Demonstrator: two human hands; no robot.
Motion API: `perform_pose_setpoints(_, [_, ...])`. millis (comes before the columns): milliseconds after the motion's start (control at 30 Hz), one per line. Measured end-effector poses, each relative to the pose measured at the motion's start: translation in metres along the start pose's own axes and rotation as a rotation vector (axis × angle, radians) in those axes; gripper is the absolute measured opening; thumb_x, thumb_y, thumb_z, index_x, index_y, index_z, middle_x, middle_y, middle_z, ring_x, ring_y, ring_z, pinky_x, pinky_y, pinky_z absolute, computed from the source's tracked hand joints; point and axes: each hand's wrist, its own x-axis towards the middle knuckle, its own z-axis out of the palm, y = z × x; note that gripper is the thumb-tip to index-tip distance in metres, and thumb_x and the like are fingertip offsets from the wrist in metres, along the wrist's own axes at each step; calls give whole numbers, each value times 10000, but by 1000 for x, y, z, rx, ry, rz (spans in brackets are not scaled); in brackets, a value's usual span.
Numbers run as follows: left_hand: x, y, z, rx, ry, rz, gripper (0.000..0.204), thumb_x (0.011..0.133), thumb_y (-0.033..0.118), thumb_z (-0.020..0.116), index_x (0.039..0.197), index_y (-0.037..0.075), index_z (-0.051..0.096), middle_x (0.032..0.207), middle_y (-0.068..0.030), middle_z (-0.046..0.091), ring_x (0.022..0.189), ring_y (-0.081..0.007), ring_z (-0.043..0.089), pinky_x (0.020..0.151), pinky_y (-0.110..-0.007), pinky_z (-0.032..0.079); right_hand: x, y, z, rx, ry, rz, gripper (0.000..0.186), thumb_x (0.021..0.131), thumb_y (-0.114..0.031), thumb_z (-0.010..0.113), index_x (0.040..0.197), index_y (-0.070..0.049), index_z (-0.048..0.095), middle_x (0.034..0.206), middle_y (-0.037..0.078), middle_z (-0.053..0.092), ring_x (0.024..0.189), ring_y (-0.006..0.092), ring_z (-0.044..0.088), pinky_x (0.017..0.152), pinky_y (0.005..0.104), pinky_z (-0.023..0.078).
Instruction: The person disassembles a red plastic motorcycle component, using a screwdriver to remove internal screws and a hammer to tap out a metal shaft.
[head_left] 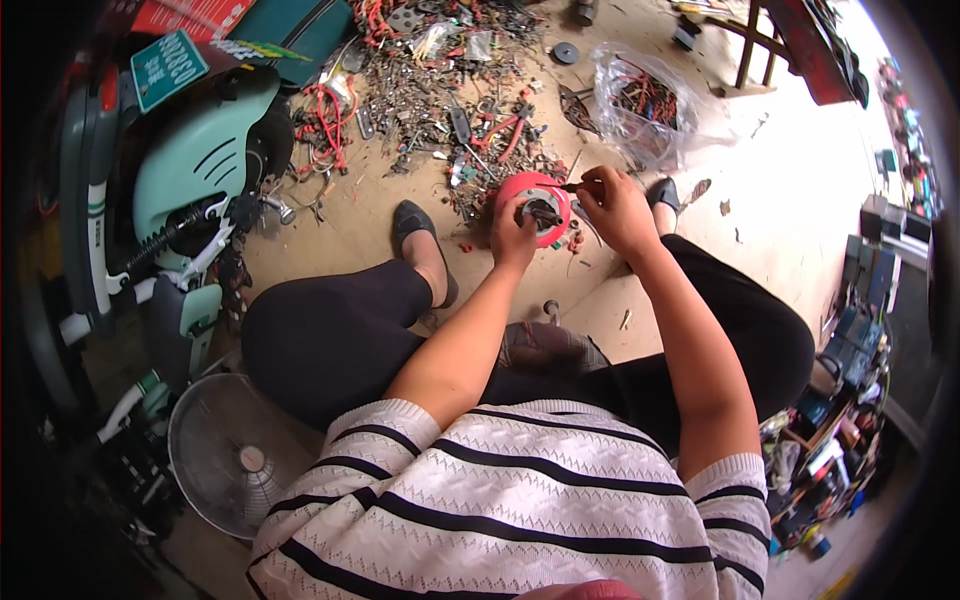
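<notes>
In front of me on the floor is a red round object with a grey metal middle, its kind not clear. My left hand reaches to its near left side, fingers curled round a dark, short cylindrical part at the red object's middle. To the right, my right hand pinches a thin dark rod-like piece. That piece points left across the red rim; whether it is a tool or a wire is too small to tell.
Beyond the red object spreads a heap of small metal parts and wires, with red-handled pliers. A clear plastic bag of wires lies far right. A green scooter and a fan stand left; cluttered shelves line the right.
</notes>
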Motion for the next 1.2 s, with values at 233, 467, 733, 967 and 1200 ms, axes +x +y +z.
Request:
perform_pose_setpoints(233, [-12, 8, 13, 37, 226, 75, 261, 852, 199, 590, 1073, 63, 612, 1033, -145, 600, 967, -319, 582, 842, -391, 475, 15, -16, 12, -248, -86, -64, 209, 828, -207, 630, 931, -26, 627, 861, 179, 650, 844, 356, 622, 752, 428, 514])
perform_pose_setpoints(467, [-13, -2, 22, 58, 307, 57, 262, 810, 124, 619, 1066, 84, 578, 1008, -130, 572, 931, -316, 574, 807, -405, 481, 19, -28, 21, -244, -128, -97, 190, 850, -193, 621, 935, -24, 612, 861, 133, 681, 877, 327, 620, 745, 422, 519])
perform_pose_setpoints(733, [-14, 1, 23, 21, 286, 9, 265, 797, 98, 625, 1058, 90, 584, 996, -138, 572, 933, -329, 573, 810, -413, 479, 19, -36, 22, -301, -126, -116, 191, 855, -195, 619, 916, -15, 598, 859, 144, 677, 879, 341, 615, 742, 435, 511])
perform_pose_setpoints(967, [-17, 8, 24, 50, 337, -12, 270, 837, 165, 632, 1090, 90, 575, 977, -127, 597, 921, -318, 592, 789, -400, 488, 41, -23, 23, -308, -543, 74, 204, 868, -206, 590, 865, -3, 613, 793, 197, 647, 730, 353, 652, 679, 447, 505])
perform_pose_setpoints(1200, [-22, 21, 26, 158, 168, -361, 301, 835, 220, 614, 1079, 75, 514, 1060, -151, 591, 949, -357, 598, 760, -465, 518, 99, 19, 67, -205, -1135, 60, 272, 873, -241, 590, 1073, -72, 663, 635, 53, 586, 541, 122, 580, 444, 302, 447])
